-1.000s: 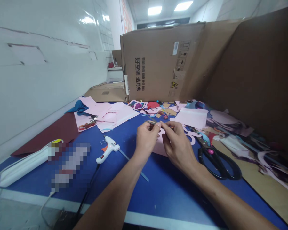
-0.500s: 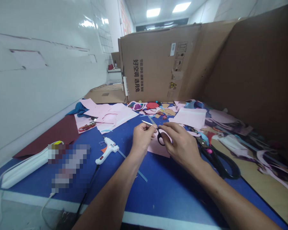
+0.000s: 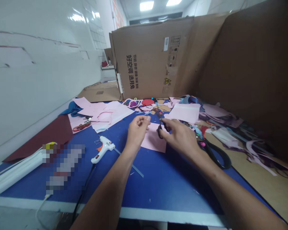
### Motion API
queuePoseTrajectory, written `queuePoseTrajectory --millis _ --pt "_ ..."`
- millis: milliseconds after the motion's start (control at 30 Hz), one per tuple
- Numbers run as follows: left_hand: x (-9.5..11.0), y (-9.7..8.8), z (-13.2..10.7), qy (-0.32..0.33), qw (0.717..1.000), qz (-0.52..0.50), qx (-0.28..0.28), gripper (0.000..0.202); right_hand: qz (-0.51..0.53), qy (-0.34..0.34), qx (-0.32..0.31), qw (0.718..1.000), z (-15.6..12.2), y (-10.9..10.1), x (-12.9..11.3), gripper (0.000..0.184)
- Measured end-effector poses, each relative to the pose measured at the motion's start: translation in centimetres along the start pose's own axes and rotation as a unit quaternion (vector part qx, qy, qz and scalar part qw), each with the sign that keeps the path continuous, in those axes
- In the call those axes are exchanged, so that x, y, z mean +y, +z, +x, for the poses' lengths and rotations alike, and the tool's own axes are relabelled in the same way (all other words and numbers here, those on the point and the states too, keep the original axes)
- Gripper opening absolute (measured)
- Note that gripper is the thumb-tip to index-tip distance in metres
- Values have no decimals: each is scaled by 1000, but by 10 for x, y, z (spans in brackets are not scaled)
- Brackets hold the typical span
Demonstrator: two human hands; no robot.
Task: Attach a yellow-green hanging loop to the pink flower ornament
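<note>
Above the blue table my right hand (image 3: 183, 137) grips a small pair of scissors (image 3: 160, 127) by its black handles, with the blades pointing away from me. My left hand (image 3: 136, 132) is just left of them, fingers curled and thumb pressed to the fingertips. Whatever those fingers may pinch is too small to make out. Beneath both hands lies a pink sheet (image 3: 155, 143), partly covered by them. Large shears (image 3: 220, 156) with black handles rest beside my right wrist. A white glue gun (image 3: 103, 148) lies left of my left forearm.
Pink sheets (image 3: 117, 111) and a maroon sheet (image 3: 42, 139) lie at the left. Fabric scraps (image 3: 230, 140) are heaped at the right. A large cardboard box (image 3: 148, 64) stands at the back. A narrow pale strip (image 3: 136, 171) and the glue gun's black cord (image 3: 87, 179) cross the tabletop.
The scissors have swung from pointing left, at my left fingers, to pointing away from me. My hands have moved slightly apart, and the whole view has shifted a little.
</note>
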State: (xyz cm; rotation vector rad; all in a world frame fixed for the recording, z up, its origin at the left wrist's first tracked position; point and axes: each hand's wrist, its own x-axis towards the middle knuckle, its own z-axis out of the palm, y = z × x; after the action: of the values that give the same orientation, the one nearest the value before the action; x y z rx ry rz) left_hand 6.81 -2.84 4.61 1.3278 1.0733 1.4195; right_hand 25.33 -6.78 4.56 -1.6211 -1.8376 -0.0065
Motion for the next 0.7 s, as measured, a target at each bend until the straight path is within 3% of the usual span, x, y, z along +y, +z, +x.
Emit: queuePoseTrajectory --millis 67,133,300,367,533,700 --pt "-6 -10 7 -13 998 58 33 21 125 82 -23 989 9 -5 16 37" --pt "-14 -20 14 -13 987 142 68 17 248 147 -53 956 17 -8 32 42" --pt "-25 -33 23 -52 974 215 48 21 456 263 -122 841 22 -4 47 42" --pt "-23 -31 22 -79 977 195 47 22 481 286 -141 816 21 -1 44 40" --pt "-10 -26 19 -205 975 62 62 33 473 298 -173 811 18 2 33 37" --pt "-8 -29 21 -239 967 -30 83 31 475 307 -175 806 18 0 29 32"
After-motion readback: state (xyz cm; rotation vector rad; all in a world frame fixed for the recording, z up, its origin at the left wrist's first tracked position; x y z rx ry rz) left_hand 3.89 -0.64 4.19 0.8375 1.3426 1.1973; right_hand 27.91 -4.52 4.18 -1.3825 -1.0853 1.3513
